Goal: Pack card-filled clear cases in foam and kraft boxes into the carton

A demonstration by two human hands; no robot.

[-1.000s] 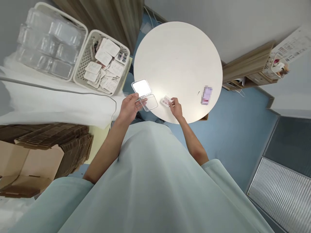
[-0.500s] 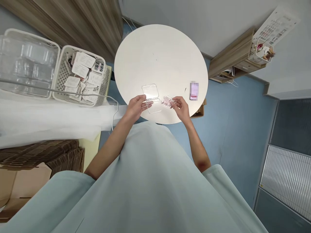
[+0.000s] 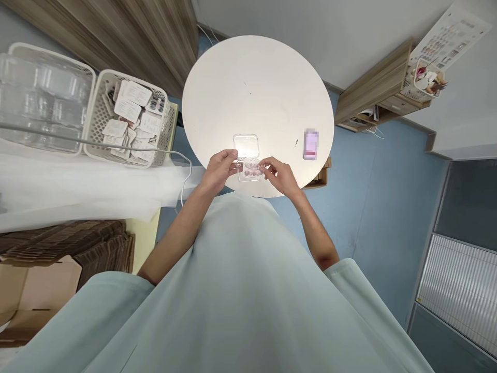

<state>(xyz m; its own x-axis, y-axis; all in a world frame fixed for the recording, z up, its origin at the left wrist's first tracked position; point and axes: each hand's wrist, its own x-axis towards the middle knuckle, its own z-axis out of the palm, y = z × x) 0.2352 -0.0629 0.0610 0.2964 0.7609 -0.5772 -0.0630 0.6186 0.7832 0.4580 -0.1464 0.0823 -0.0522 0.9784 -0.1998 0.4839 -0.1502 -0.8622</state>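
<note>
A clear plastic hinged case [image 3: 246,146] is open near the front edge of the round white table, its lid raised on the far side. My left hand [image 3: 222,168] grips the case at its left side by the hinge, thumb on top and fingers beneath. Over the lower half of the case lies a small card of pink press-on nails [image 3: 252,169], with oval pieces in rows. At its right edge, the fingertips of my right hand [image 3: 280,175] pinch the card. Whether the card rests on the case bottom I cannot tell.
A phone with a blurred screen [image 3: 311,145] lies on the right of the table [image 3: 256,77]. To the left stand a basket of cards [image 3: 99,116], a basket of clear plastic boxes [image 3: 91,77] and folded cardboard [image 3: 104,243]. A wooden cabinet [image 3: 380,85] stands at right.
My right hand has moved left with the card, from beside the case to over its lower half. The case and my left hand have shifted slightly right.
</note>
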